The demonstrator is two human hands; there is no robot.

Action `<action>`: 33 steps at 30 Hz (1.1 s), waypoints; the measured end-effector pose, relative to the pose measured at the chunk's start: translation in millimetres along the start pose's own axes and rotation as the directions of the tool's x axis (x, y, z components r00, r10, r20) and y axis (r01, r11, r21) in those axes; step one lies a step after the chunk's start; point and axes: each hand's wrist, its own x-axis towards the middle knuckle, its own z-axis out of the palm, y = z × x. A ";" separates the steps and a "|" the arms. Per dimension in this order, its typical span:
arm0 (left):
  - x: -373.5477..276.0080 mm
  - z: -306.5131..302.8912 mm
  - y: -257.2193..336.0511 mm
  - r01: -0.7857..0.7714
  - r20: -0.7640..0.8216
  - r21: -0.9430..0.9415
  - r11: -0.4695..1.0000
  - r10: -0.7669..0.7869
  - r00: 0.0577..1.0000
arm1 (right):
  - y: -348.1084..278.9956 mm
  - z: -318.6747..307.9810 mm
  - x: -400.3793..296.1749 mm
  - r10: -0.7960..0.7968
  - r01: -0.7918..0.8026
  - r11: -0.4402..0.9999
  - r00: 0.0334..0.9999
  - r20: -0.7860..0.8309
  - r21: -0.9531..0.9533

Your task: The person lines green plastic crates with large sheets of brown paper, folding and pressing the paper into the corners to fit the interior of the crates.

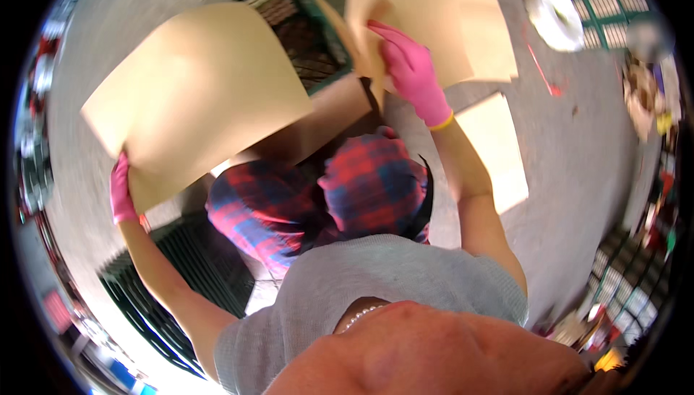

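Note:
My left hand (122,191), in a pink glove, grips the near left corner of a large brown paper sheet (200,91). The sheet stretches across to a green plastic crate (329,37) and covers its left side. Dark contents, hard to make out, show inside the crate. My right hand (411,72), gloved in pink too, is at the crate's right side against a brown paper piece (374,64) standing along that wall. Its fingertips are blurred, so a grip there cannot be confirmed. More large brown sheets (434,15) spread out beyond this hand.
Stacked dark green crates (190,270) stand by my left arm. A pale sheet stack (493,151) lies on the concrete floor (574,140) at right. Farther off are a white roll (554,14), a red strand (537,64) and filled green crates (612,13). My knees (374,183) border the crate.

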 end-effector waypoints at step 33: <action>58.9 25.2 -184.7 0.274 0.015 -0.388 0.880 -0.291 0.957 | -9.8 265.5 76.3 0.374 -0.591 0.734 0.764 0.526 0.336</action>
